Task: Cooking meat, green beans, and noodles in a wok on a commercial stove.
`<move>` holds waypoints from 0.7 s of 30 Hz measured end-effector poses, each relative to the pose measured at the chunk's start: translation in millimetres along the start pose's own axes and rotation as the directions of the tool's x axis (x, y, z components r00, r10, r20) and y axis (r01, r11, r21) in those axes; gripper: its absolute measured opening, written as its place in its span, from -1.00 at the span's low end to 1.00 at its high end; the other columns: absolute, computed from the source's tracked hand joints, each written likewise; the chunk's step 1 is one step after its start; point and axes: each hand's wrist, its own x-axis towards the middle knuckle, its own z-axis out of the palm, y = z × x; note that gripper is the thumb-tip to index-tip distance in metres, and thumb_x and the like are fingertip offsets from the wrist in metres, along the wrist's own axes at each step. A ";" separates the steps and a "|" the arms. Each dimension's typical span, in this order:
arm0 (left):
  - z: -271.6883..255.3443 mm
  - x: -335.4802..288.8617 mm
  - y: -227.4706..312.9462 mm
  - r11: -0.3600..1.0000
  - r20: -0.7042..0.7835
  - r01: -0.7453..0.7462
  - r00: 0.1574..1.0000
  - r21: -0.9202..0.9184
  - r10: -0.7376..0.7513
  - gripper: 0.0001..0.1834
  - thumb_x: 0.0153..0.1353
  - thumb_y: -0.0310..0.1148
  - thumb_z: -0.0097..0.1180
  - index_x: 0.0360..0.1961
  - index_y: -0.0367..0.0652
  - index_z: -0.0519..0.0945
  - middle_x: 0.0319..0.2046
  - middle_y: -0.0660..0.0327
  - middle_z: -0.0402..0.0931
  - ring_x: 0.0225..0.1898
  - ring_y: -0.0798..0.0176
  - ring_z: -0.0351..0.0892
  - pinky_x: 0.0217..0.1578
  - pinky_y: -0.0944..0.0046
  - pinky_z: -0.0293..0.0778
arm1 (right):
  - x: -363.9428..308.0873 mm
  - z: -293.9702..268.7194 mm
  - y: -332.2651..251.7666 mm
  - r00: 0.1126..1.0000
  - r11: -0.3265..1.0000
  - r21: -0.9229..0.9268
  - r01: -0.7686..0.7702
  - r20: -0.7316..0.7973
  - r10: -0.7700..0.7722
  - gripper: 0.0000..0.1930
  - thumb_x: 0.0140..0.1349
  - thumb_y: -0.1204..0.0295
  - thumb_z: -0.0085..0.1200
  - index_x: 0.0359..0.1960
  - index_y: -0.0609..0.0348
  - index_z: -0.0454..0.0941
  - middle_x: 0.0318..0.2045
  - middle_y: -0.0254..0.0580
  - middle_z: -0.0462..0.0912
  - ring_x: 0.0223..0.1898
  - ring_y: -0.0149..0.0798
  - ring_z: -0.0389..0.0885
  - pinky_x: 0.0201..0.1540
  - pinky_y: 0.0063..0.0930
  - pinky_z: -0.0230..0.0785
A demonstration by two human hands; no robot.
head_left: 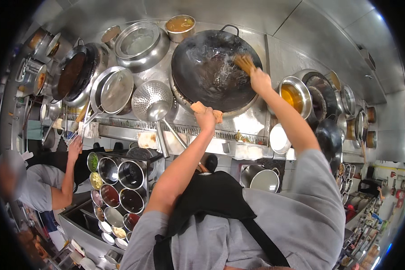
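A large black wok (195,67) sits on the stove in front of me, with water and some steam in it. My right hand (259,81) is closed round a bamboo wok brush (244,63), its bristles over the right inner side of the wok. At the near rim, my left hand (205,120) grips a folded orange-brown cloth (217,115) against the wok's edge. Left of that hand lie a perforated skimmer (152,96) and a ladle (158,110), their handles reaching toward me. The wok's loop handle (230,29) stands at its far rim.
A pot of orange-brown liquid (180,24) stands behind the wok, a lidded steel pot (139,42) to its left. On the right is a bowl of yellow oil (294,95). Seasoning containers (131,174) fill a cart at lower left. A co-worker's hand (75,148) holds a strainer handle.
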 end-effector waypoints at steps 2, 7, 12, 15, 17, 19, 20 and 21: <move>-6.1 -1.4 -0.8 0.997 0.087 -0.075 0.993 0.015 0.074 -0.83 0.14 -0.52 0.02 -0.22 -0.29 0.44 -0.31 0.16 0.50 -0.30 0.22 0.56 -0.26 0.21 0.45 | 42.7 6.3 -32.1 0.973 0.948 0.218 -0.231 0.045 0.227 -0.68 0.20 0.37 -0.04 -0.01 0.13 0.43 -0.19 0.07 0.61 -0.19 0.11 0.66 -0.15 -0.04 0.53; -17.2 22.7 -5.8 0.968 0.083 -0.232 0.971 0.093 0.224 -0.80 0.10 -0.49 0.02 -0.22 -0.29 0.42 -0.33 0.14 0.49 -0.33 0.21 0.53 -0.27 0.18 0.44 | 21.6 -32.9 -152.7 0.987 0.918 0.392 -0.052 0.160 -0.012 -0.65 0.11 0.35 -0.01 -0.07 0.18 0.54 -0.13 0.18 0.61 -0.05 0.10 0.62 0.00 -0.10 0.48; -51.0 -3.8 45.9 0.939 0.250 -0.300 0.934 0.166 0.254 -0.54 0.06 -0.47 0.09 0.00 -0.39 0.31 -0.19 0.05 0.46 -0.16 0.13 0.51 -0.06 0.18 0.40 | -94.1 -100.4 -94.6 0.869 0.918 0.339 0.207 0.367 -0.331 -0.63 0.13 0.28 -0.02 0.00 -0.01 0.54 -0.16 0.00 0.65 -0.08 0.01 0.63 -0.03 -0.11 0.47; -69.5 -33.3 68.2 0.937 0.229 -0.281 0.945 0.206 0.233 -0.52 0.06 -0.45 0.12 0.00 -0.39 0.30 -0.20 0.04 0.46 -0.18 0.14 0.51 -0.07 0.18 0.40 | -137.4 -123.4 -12.6 0.888 0.931 0.362 0.045 0.412 -0.203 -0.51 0.13 0.15 0.04 0.13 -0.10 0.49 -0.05 0.00 0.63 0.00 0.01 0.59 0.05 -0.14 0.42; -78.6 -49.9 71.3 0.926 0.207 -0.287 0.949 0.247 0.239 -0.52 0.07 -0.44 0.13 0.00 -0.39 0.29 -0.20 0.04 0.46 -0.17 0.15 0.51 -0.06 0.19 0.40 | -156.3 -119.8 36.5 0.917 0.920 0.380 -0.095 0.394 -0.068 -0.43 0.11 0.10 0.09 0.20 -0.12 0.44 0.01 0.03 0.60 0.06 0.03 0.55 0.11 -0.18 0.38; -87.3 -74.3 83.4 0.895 0.193 -0.303 0.949 0.327 0.250 -0.48 0.08 -0.41 0.14 0.03 -0.40 0.28 -0.17 0.02 0.47 -0.13 0.13 0.52 -0.03 0.20 0.39 | -173.7 -108.5 57.4 0.920 0.892 0.410 -0.187 0.393 0.012 -0.40 0.10 0.09 0.12 0.23 -0.13 0.42 0.03 0.04 0.58 0.08 0.04 0.53 0.13 -0.20 0.36; -91.3 -74.4 81.5 0.893 0.193 -0.304 0.949 0.333 0.251 -0.48 0.08 -0.41 0.14 0.03 -0.40 0.28 -0.17 0.02 0.47 -0.13 0.13 0.52 -0.03 0.20 0.39 | -181.3 -101.0 60.6 0.959 0.852 0.492 -0.181 0.281 0.041 -0.38 0.09 0.09 0.14 0.23 -0.11 0.41 0.03 0.03 0.59 0.07 0.00 0.55 0.12 -0.21 0.36; -94.0 -72.4 80.7 0.870 0.196 -0.378 0.924 0.318 0.330 -0.46 0.08 -0.40 0.14 0.05 -0.41 0.27 -0.15 0.01 0.47 -0.12 0.12 0.51 -0.02 0.20 0.38 | -188.9 -94.2 61.4 0.982 0.806 0.568 -0.165 0.168 0.082 -0.36 0.08 0.10 0.17 0.24 -0.08 0.40 0.02 0.02 0.59 0.06 -0.03 0.57 0.11 -0.23 0.37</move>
